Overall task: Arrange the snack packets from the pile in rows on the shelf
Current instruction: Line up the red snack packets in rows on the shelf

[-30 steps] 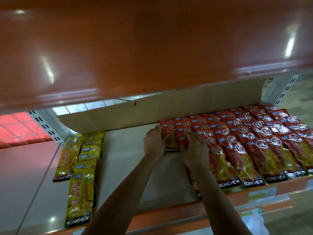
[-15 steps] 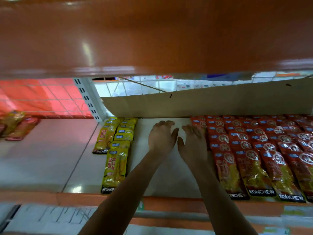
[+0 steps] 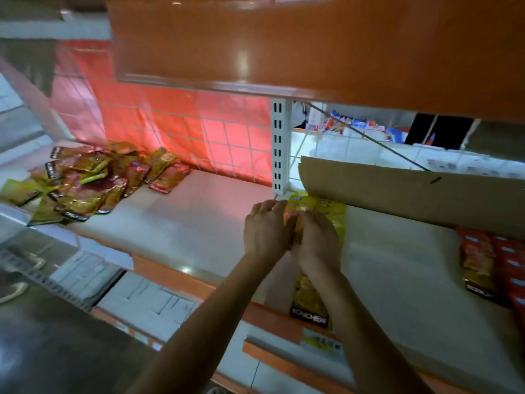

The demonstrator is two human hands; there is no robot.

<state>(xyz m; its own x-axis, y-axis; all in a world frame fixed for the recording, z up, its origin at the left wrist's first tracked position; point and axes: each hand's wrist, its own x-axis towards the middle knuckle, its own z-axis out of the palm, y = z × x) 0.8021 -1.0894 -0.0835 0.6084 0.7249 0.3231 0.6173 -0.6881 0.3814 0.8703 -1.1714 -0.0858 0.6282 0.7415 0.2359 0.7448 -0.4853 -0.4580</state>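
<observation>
A loose pile of yellow and red snack packets lies at the far left of the white shelf. A row of yellow packets runs from the back of the shelf to its front edge. My left hand and my right hand are side by side over that row, fingers relaxed and pointing to the back, hiding its middle; neither holds a packet. Rows of red packets show at the right edge.
A brown cardboard sheet leans along the back of the shelf on the right. An orange upper shelf hangs close overhead. A white slotted upright and wire grid stand behind. The shelf's orange front lip runs below my arms.
My view and both hands have swung left, from the red packet rows across the bare shelf to the yellow row. The pile at the far left has come into view.
</observation>
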